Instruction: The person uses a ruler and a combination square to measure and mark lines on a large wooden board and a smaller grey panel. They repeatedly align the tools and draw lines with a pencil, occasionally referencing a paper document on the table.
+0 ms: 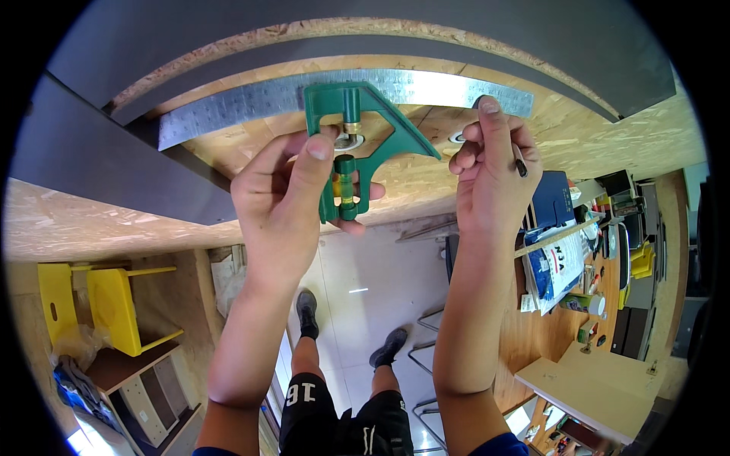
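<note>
A combination square with a green head [372, 99] and a long steel rule [266, 99] lies against the pale wooden board [220, 148]. My left hand [277, 182] is closed around the green head, beside its small level vial [346, 186]. My right hand [498, 163] is closed near the rule's right end, thumb pointing up. A slim dark pen-like stick [520, 166] pokes out of that hand; most of it is hidden by the fingers. Whether the right thumb touches the rule, I cannot tell.
Grey panels [365, 57] with raw chipboard edges curve around the board. Two round fittings, one a ring [456, 137], sit in it. Below right stands a wooden desk [525, 334] crowded with packages and tools. At left are a yellow chair [114, 304] and a shelf unit [156, 395].
</note>
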Demonstrator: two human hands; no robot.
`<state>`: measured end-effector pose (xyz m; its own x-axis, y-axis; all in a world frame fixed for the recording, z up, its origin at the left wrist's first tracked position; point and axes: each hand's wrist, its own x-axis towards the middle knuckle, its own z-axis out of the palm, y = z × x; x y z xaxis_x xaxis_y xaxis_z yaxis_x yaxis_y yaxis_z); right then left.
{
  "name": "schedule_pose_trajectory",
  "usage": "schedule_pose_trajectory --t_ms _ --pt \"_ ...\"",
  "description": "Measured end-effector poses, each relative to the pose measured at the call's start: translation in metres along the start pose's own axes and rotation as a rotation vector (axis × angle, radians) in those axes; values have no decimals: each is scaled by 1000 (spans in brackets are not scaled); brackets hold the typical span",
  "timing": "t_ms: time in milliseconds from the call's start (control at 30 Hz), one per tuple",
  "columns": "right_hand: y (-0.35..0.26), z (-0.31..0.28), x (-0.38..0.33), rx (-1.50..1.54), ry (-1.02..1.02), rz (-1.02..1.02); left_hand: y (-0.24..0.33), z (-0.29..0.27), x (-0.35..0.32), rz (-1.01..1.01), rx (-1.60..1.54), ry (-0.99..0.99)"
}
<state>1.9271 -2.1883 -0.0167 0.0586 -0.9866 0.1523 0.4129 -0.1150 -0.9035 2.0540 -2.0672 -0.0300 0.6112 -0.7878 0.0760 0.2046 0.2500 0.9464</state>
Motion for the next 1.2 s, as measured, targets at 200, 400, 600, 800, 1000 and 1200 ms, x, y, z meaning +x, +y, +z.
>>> schedule_pose_trajectory --t_ms 200,400,600,800,1000,1200 --pt "0 2 -1 3 -2 10 2 -2 -2 -31 0 13" --pt "2 1 -1 9 6 27 2 -3 -3 -41 15 6" --pt "2 2 0 33 3 34 6 0 -4 -37 19 12" --pt "2 -2 0 24 -15 29 5 2 -3 -37 19 25" --pt "3 -1 -1 26 -28 21 1 -1 -2 -22 43 63" --pt "3 -3 0 20 -33 7 -1 4 -2 9 37 63"
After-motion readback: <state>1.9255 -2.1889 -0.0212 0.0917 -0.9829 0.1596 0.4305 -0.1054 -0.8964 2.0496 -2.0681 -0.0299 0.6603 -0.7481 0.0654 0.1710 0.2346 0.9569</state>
